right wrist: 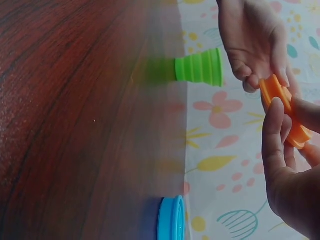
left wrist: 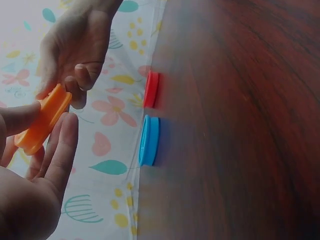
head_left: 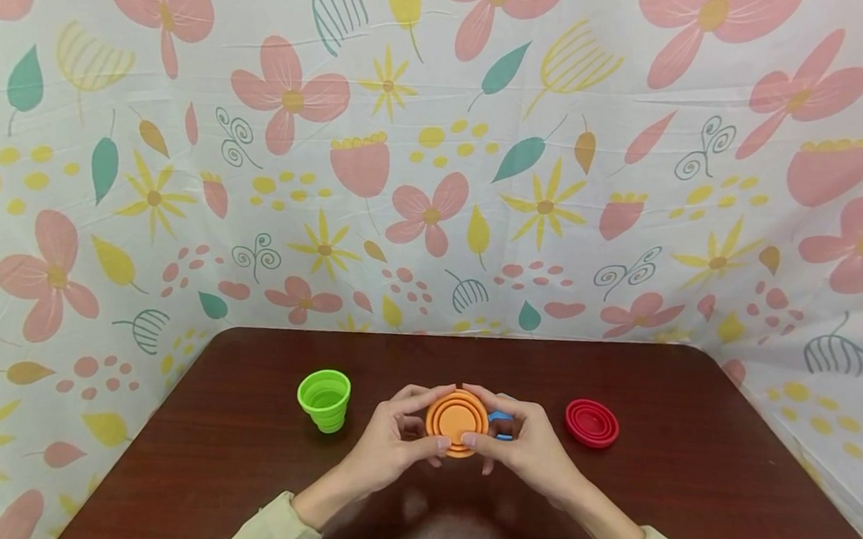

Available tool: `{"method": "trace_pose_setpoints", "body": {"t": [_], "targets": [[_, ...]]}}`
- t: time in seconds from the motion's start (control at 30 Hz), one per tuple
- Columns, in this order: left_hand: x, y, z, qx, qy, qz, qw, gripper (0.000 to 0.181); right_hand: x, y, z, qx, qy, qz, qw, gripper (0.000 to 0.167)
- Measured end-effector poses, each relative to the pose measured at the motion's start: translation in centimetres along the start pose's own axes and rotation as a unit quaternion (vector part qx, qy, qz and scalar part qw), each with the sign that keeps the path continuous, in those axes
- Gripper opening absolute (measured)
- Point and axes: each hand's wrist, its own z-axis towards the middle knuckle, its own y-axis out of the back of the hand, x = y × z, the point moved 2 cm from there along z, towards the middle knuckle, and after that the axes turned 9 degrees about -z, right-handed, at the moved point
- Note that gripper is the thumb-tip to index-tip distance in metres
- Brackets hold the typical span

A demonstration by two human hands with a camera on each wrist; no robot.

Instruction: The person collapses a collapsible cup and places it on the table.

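An orange collapsible cup (head_left: 458, 420), folded into a flat ringed disc, is held up above the table between both hands. My left hand (head_left: 387, 443) pinches its left edge between thumb and fingers. On the opposite edge, my right hand (head_left: 532, 443) grips it the same way. Both wrist views show the orange cup (left wrist: 44, 120) edge-on and thin. Behind my right hand, a blue folded cup (left wrist: 150, 141) stays mostly hidden in the head view. A green cup (head_left: 325, 400) stands expanded to the left, and a red folded cup (head_left: 591, 423) lies to the right.
The dark brown wooden table (head_left: 237, 473) carries the other cups around my hands. A white cloth (head_left: 430, 286) with a flower print hangs behind the table's far edge and along its sides.
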Motion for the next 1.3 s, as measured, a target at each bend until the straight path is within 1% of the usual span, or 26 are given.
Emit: {"method": "trace_pose_setpoints", "body": {"t": [0.1, 0.2, 0.3, 0.4, 0.5, 0.67, 0.87, 0.9, 1.03, 1.13, 1.27, 1.3], "targets": [[0.07, 0.1, -0.05, -0.002, 0.003, 0.001, 1.0, 0.062, 0.06, 0.05, -0.01, -0.003, 0.005, 0.003, 1.0, 0.058], [0.09, 0.38, -0.08, -0.01, 0.012, 0.003, 0.9999, 0.057, 0.13, 0.08, -0.08, -0.006, 0.019, 0.002, 0.9998, 0.057], [0.1, 0.62, -0.06, -0.012, 0.041, -0.008, 0.999, 0.047, 0.14, 0.06, -0.13, -0.008, 0.034, 0.001, 0.9994, 0.055], [0.18, 0.6, 0.01, -0.004, 0.073, -0.026, 0.997, 0.043, 0.1, 0.02, -0.16, -0.007, 0.044, 0.004, 0.999, 0.053], [0.17, 0.49, 0.07, -0.003, 0.083, -0.039, 0.9958, 0.043, 0.05, -0.01, -0.19, -0.004, 0.051, 0.006, 0.9987, 0.051], [0.14, 0.41, 0.18, -0.022, 0.06, -0.047, 0.9969, 0.041, -0.06, 0.07, -0.23, -0.009, 0.047, -0.001, 0.9989, 0.049], [0.17, 0.4, 0.18, -0.032, 0.022, -0.046, 0.9982, 0.046, -0.05, 0.24, -0.24, -0.025, 0.024, -0.026, 0.999, 0.05], [0.14, 0.41, 0.15, -0.033, 0.015, -0.044, 0.9983, 0.048, -0.05, 0.25, -0.23, -0.027, 0.022, -0.027, 0.9991, 0.051], [0.0, 0.52, 0.03, -0.044, -0.007, -0.008, 0.999, 0.055, -0.09, 0.35, -0.2, -0.038, 0.014, -0.032, 0.9987, 0.053], [-0.04, 0.66, -0.04, -0.049, -0.004, -0.012, 0.9987, 0.062, -0.12, 0.44, -0.16, -0.039, 0.004, -0.034, 0.9987, 0.058], [0.12, 0.89, -0.08, -0.035, 0.009, -0.072, 0.9967, 0.073, -0.22, 0.47, -0.14, -0.023, -0.017, -0.027, 0.9992, 0.065], [0.16, 0.93, -0.09, -0.03, 0.012, -0.079, 0.9963, 0.076, -0.26, 0.46, -0.13, -0.019, -0.019, -0.027, 0.9993, 0.066]]}}
